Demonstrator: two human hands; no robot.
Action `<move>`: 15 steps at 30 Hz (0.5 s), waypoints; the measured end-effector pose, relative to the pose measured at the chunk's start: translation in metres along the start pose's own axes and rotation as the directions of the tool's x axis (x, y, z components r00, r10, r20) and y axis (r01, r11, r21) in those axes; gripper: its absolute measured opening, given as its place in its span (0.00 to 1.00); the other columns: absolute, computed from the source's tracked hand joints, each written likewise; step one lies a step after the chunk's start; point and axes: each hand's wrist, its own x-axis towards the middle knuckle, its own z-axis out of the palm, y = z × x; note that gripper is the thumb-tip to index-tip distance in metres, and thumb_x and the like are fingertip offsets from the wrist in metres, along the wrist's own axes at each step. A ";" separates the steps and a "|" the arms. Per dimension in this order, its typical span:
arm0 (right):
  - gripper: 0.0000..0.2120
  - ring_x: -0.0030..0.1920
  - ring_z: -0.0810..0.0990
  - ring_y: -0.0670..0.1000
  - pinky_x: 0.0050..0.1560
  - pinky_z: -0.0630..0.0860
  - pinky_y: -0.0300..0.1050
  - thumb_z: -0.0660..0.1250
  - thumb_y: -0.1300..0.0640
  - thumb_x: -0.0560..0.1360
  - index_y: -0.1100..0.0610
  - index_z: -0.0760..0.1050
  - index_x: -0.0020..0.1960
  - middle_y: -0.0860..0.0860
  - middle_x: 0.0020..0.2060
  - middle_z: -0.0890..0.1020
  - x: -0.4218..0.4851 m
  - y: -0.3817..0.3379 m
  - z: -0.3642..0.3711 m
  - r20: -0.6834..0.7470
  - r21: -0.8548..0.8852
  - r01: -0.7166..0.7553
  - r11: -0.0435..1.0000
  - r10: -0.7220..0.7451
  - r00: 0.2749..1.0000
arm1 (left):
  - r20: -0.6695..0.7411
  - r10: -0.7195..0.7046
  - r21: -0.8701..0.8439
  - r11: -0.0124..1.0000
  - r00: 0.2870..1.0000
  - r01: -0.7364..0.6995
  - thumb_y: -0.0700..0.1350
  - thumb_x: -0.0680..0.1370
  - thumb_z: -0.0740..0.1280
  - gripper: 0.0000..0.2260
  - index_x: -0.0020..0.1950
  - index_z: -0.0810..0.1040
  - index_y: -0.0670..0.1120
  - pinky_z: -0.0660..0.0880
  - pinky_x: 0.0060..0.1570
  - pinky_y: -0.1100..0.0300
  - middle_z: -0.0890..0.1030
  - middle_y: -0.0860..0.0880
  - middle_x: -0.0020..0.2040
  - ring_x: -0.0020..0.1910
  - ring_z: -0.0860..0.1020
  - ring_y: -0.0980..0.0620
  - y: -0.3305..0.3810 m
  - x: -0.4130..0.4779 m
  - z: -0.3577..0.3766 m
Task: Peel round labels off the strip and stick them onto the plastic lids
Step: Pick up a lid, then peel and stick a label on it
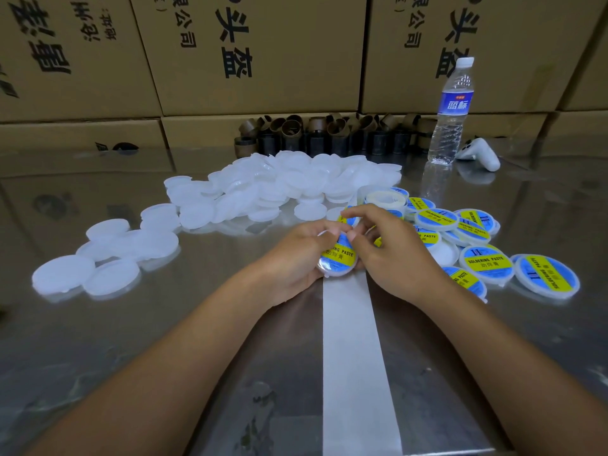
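My left hand (pixel 297 258) grips a white plastic lid (pixel 335 268) that carries a blue and yellow round label (pixel 339 253) reading SOLDERING PASTE. My right hand (pixel 385 248) is right beside it, thumb and fingertips pinching at the label's upper edge. An empty white backing strip (pixel 353 350) runs from under the lid toward me. The label roll (pixel 385 199) lies just beyond my hands. A heap of plain white lids (pixel 279 185) lies behind and to the left. Several labelled lids (pixel 487 263) lie to the right.
The table is shiny metal (pixel 131 340). A water bottle (pixel 452 110) stands at the back right, next to a white controller (pixel 480 153). Brown and black cardboard cores (pixel 329 133) line the back edge. Stacked cardboard boxes (pixel 256 51) form a wall behind.
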 end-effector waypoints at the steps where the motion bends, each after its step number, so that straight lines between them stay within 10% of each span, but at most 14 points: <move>1: 0.10 0.34 0.73 0.43 0.37 0.70 0.35 0.64 0.58 0.77 0.52 0.74 0.58 0.47 0.38 0.76 0.000 0.001 0.000 -0.010 0.006 -0.016 1.000 0.016 1.000 | -0.005 0.002 0.001 1.000 1.000 -0.002 0.39 0.83 0.55 0.11 0.52 0.77 0.41 0.78 0.51 0.57 0.80 0.41 0.51 0.45 0.81 0.48 0.000 0.000 0.000; 9: 0.04 0.32 0.74 0.42 0.33 0.67 0.35 0.66 0.51 0.76 0.51 0.74 0.45 0.48 0.36 0.77 0.001 0.000 -0.001 -0.016 -0.016 -0.082 0.996 0.082 0.997 | -0.038 0.023 -0.068 0.997 0.999 -0.026 0.41 0.83 0.56 0.08 0.53 0.74 0.41 0.81 0.41 0.58 0.83 0.45 0.42 0.36 0.83 0.50 -0.001 0.001 0.001; 15: 0.09 0.34 0.78 0.51 0.37 0.72 0.46 0.65 0.50 0.76 0.53 0.72 0.41 0.56 0.34 0.81 0.000 -0.002 -0.002 -0.003 0.031 -0.158 0.987 0.158 0.987 | -0.014 0.073 0.003 0.997 0.997 -0.072 0.41 0.79 0.63 0.05 0.54 0.76 0.44 0.77 0.56 0.55 0.83 0.45 0.46 0.43 0.83 0.49 0.000 -0.001 -0.001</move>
